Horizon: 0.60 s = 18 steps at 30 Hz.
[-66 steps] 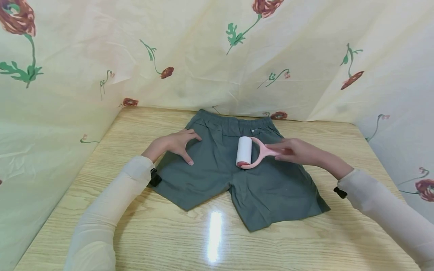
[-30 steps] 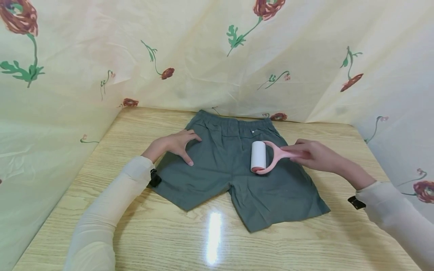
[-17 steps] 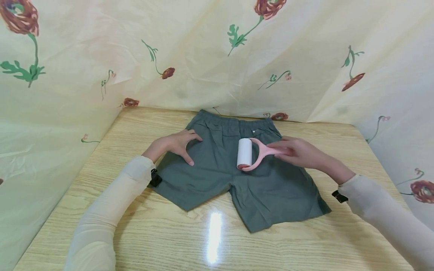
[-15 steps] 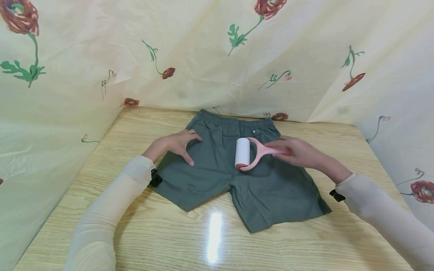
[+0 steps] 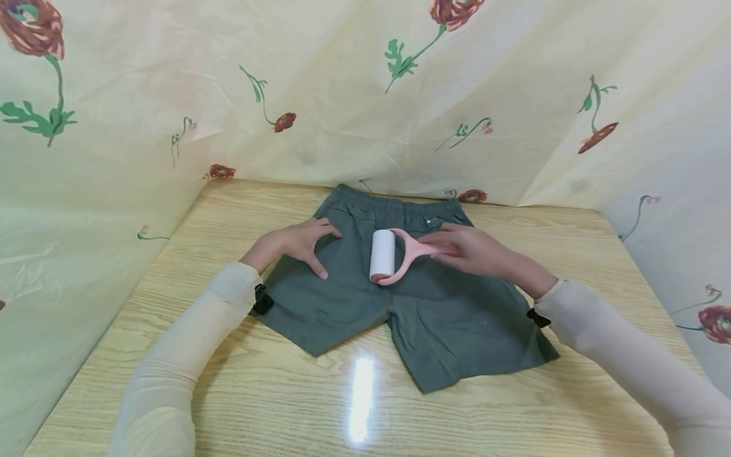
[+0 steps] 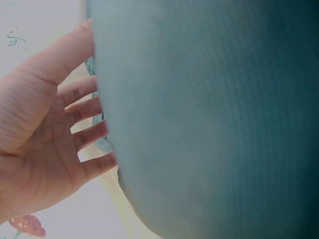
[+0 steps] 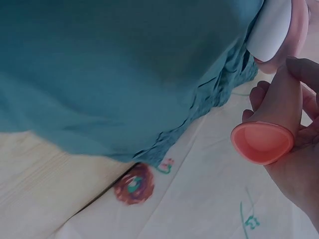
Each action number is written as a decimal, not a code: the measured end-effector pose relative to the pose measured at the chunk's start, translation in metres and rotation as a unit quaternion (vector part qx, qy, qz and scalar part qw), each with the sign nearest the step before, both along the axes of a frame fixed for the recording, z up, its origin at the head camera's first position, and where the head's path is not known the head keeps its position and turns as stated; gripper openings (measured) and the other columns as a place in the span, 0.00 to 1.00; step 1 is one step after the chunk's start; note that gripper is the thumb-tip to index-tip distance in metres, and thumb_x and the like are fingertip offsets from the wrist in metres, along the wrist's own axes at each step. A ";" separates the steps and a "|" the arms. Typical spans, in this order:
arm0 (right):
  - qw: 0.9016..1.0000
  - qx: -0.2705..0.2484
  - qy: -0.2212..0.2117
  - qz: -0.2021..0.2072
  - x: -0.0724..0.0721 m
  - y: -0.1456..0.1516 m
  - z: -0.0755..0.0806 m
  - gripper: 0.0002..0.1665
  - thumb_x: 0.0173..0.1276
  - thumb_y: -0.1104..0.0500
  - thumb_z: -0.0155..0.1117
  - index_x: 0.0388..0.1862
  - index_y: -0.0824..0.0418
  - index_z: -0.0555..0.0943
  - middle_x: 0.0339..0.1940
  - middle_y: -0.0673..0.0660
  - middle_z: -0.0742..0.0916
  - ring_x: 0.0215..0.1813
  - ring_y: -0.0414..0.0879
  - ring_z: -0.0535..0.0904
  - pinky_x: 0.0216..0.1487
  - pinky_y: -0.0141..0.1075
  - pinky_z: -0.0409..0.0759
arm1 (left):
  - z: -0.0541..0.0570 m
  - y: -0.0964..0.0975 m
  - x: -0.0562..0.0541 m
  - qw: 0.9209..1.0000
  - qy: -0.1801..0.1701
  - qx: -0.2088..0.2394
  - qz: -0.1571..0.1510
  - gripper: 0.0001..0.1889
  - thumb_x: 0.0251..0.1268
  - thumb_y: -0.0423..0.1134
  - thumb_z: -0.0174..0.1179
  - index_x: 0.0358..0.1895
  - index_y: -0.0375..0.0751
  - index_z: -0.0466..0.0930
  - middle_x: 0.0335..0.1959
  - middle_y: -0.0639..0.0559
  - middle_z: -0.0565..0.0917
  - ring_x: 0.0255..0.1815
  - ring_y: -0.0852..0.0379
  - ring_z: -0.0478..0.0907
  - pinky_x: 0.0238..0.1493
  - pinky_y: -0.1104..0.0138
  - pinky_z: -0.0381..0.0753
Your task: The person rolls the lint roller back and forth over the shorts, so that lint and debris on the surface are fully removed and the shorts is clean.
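Dark grey-green shorts (image 5: 342, 298) lie spread on the table, elastic waistband toward the back. My right hand (image 5: 474, 251) grips the pink handle of a lint roller (image 5: 382, 255), whose white cylinder sits on the shorts near the centre seam. In the right wrist view, fingers and thumb wrap the handle of the lint roller (image 7: 271, 119), with its hollow end facing the camera. My left hand (image 5: 299, 244) rests on the left leg of the shorts, thumb and fingers spread. The left wrist view shows the left hand (image 6: 50, 124) with fingertips at the shorts' fabric (image 6: 199, 124).
The wood-grain table (image 5: 274, 406) carries a bright light reflection at the front. A cream curtain with printed flowers (image 5: 342, 95) hangs close behind the table and along both sides. A small black device (image 5: 539, 317) is strapped at the right wrist, another device (image 5: 263, 299) at the left.
The lint roller went right, then came back left across the shorts with my right hand, now reaching the centre. My left hand and the shorts have stayed in place.
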State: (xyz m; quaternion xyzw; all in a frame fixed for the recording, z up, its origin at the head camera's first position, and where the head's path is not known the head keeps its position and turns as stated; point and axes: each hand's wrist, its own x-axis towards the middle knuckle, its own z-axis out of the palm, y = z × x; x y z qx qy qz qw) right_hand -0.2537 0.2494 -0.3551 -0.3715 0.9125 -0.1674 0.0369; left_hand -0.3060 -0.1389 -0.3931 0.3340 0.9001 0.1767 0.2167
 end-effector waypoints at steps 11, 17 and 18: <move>0.999 0.008 -0.025 0.032 -0.008 -0.037 0.001 0.26 0.72 0.60 0.68 0.69 0.60 0.79 0.59 0.59 0.88 0.60 0.60 0.81 0.66 0.58 0.75 | 0.002 0.001 0.000 1.000 0.001 -0.006 0.003 0.49 0.49 0.55 0.80 0.74 0.42 0.67 0.69 0.42 0.67 0.72 0.42 0.63 0.72 0.46 0.68; 0.998 0.028 -0.019 0.046 -0.010 -0.051 0.004 0.26 0.73 0.58 0.67 0.69 0.58 0.79 0.42 0.54 0.84 0.36 0.46 0.71 0.38 0.41 0.69 | 0.005 0.002 0.002 1.000 -0.002 -0.008 0.007 0.50 0.49 0.54 0.80 0.75 0.40 0.66 0.70 0.42 0.67 0.71 0.42 0.63 0.72 0.46 0.68; 0.998 0.030 -0.020 0.046 -0.011 -0.052 0.004 0.26 0.73 0.58 0.68 0.69 0.58 0.79 0.41 0.54 0.84 0.36 0.45 0.70 0.38 0.40 0.68 | 0.005 0.002 0.002 1.000 -0.002 -0.008 0.007 0.50 0.49 0.54 0.80 0.75 0.40 0.66 0.70 0.42 0.67 0.71 0.42 0.63 0.72 0.46 0.68</move>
